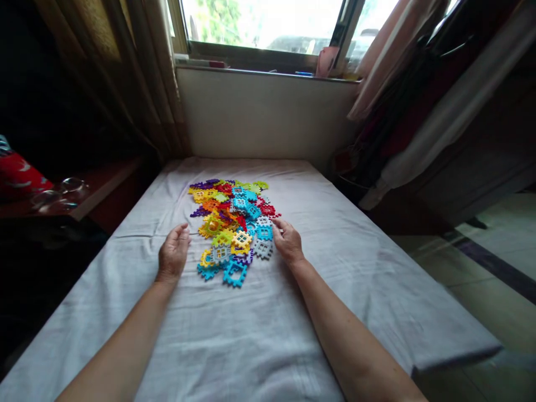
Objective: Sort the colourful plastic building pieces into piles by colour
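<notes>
A heap of colourful interlocking plastic pieces (226, 223) lies on the cloth-covered table (234, 346), in blue, yellow, green, red, orange, purple and grey. Many are square with notched edges and window-like openings. To the left of the heap, my left hand (173, 252) rests on its side, apart from the pieces, its fingers slightly curved with nothing in them. My right hand (287, 240) is at the heap's right edge, fingertips beside the grey and blue pieces. Its fingers are loosely curved and no held piece shows.
A window sill (268, 73) with small items stands behind the table. Curtains (146, 78) hang at the left, clothes (402, 111) at the right. On a dark side table (104, 187) at the left lie glasses (62, 192) and a red item (20, 176).
</notes>
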Demonstrator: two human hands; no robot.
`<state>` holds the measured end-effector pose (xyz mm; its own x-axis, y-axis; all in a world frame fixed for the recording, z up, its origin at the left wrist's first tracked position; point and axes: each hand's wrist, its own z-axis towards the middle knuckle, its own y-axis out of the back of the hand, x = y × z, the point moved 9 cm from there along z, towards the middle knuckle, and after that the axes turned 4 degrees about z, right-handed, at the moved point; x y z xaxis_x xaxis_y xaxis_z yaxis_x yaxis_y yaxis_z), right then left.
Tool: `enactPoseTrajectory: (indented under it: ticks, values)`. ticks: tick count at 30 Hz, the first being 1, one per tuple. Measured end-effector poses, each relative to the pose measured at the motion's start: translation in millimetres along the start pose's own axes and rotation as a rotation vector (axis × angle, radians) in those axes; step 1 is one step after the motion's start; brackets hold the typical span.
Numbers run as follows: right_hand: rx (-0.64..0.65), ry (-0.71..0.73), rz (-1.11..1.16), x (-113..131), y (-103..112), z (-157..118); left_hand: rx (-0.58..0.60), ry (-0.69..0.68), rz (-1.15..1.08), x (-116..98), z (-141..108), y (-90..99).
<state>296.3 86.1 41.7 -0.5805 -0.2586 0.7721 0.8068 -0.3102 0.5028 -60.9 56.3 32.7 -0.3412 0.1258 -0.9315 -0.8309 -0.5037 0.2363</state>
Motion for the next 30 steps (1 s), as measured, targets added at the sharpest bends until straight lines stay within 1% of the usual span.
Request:
enactPoseTrajectory:
  ticks: [2,5,7,9,11,13,16,23,27,30]
  values:
    - [0.038,0.005,-0.015,0.7,3.0,-13.1,-0.083,0.097,-0.159,12.7,2.4,21.3]
    - [0.064,0.088,-0.065,17.6,1.8,-30.5,-0.214,0.199,-0.328,21.4,2.9,46.5]
    - [0.071,0.162,-0.103,34.8,-3.3,-38.0,-0.282,0.245,-0.382,21.1,1.0,57.3]
    - [0.096,0.231,-0.137,51.6,-12.1,-43.0,-0.322,0.277,-0.409,18.6,-2.2,63.0]
    - [0.140,0.300,-0.172,66.0,-22.4,-47.5,-0.332,0.291,-0.413,15.6,-5.3,64.3]
    - [0.188,0.377,-0.211,77.3,-31.7,-52.6,-0.318,0.286,-0.397,12.5,-7.4,62.6]
    - [0.232,0.469,-0.267,86.0,-39.1,-58.8,-0.274,0.267,-0.358,9.5,-8.9,57.6]
    - [0.228,0.534,-0.315,86.5,-36.9,-60.1,-0.202,0.232,-0.279,5.1,-10.2,51.1]
    - [0.231,0.535,-0.353,85.4,-38.8,-59.3,-0.162,0.224,-0.253,3.1,-10.6,48.5]
    - [0.196,0.555,-0.293,91.4,-35.0,-59.4,-0.151,0.217,-0.242,2.4,-10.2,47.9]
